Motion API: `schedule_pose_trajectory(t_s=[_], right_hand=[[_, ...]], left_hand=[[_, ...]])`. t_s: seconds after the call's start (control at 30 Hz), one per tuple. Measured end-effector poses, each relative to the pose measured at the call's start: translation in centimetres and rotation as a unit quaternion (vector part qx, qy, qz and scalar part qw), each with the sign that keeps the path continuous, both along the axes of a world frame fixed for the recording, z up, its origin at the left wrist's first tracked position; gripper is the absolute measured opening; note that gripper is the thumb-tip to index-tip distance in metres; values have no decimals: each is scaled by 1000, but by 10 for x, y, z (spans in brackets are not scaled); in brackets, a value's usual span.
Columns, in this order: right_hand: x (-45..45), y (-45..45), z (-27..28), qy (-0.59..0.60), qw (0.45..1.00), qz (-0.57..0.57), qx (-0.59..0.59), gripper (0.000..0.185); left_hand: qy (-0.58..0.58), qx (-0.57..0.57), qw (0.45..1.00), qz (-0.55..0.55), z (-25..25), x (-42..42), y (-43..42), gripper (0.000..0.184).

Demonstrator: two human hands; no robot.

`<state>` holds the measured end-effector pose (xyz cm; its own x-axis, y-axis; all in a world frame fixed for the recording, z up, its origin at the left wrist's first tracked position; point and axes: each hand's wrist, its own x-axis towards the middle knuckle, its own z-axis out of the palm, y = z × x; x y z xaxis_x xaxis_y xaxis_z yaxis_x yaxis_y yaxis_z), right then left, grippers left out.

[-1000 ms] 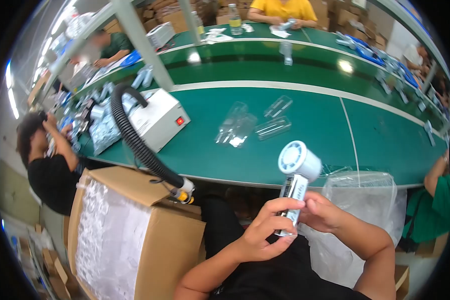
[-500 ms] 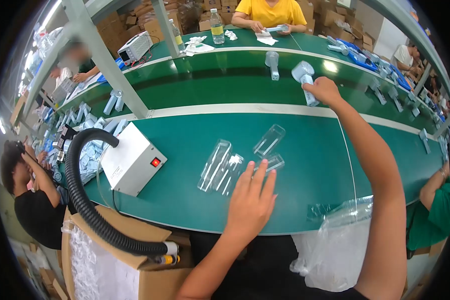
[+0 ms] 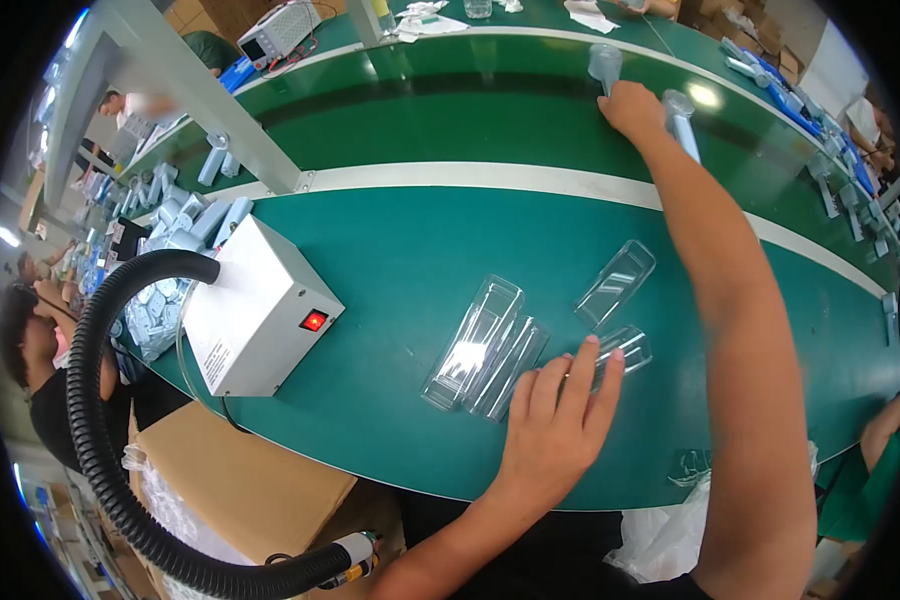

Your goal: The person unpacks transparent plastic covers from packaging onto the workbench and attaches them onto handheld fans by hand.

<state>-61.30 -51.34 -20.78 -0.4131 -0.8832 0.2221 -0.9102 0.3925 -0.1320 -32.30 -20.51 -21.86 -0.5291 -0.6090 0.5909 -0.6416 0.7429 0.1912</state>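
Note:
My right hand [image 3: 634, 110] reaches over to the far green strip, its fingers closed on the handle of a light-blue handheld fan [image 3: 604, 64]. A second such fan [image 3: 682, 122] lies just right of that hand, partly behind my wrist. My left hand [image 3: 562, 410] is low over the near tabletop with its fingers spread, the fingertips at a clear plastic tray [image 3: 625, 356]. Another clear tray [image 3: 616, 284] lies above it. Two more clear trays [image 3: 475, 340] lie side by side to the left of my left hand.
A white box [image 3: 260, 310] with a red switch and black hose [image 3: 88, 400] stands left, beside heaped blue parts [image 3: 165, 290]. Below it is a cardboard carton [image 3: 240, 470]. A plastic bag [image 3: 660, 535] hangs at the near edge. A metal post [image 3: 210, 100] rises left. Co-workers sit around.
My right hand has let go of the fan it held and now grips the other fan, farther left on the strip. My left hand stays spread by the trays. The view has shifted.

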Motion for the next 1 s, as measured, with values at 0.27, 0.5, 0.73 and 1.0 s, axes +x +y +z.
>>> schedule_pose_trajectory(t_s=[0.27, 0.5, 0.73, 1.0], right_hand=[[23, 136, 92, -618, 745, 150, -202, 30], [98, 334, 92, -725, 633, 209, -172, 33], [249, 468, 39, -853, 487, 175, 70, 36], [416, 418, -94, -901, 418, 119, -7, 53]], left_hand=[[104, -7, 993, -61, 0, 7, 7, 51], [564, 525, 579, -266, -8, 102, 121, 71], [720, 596, 286, -209, -76, 182, 168, 41], [763, 513, 367, -139, -173, 172, 125, 55]])
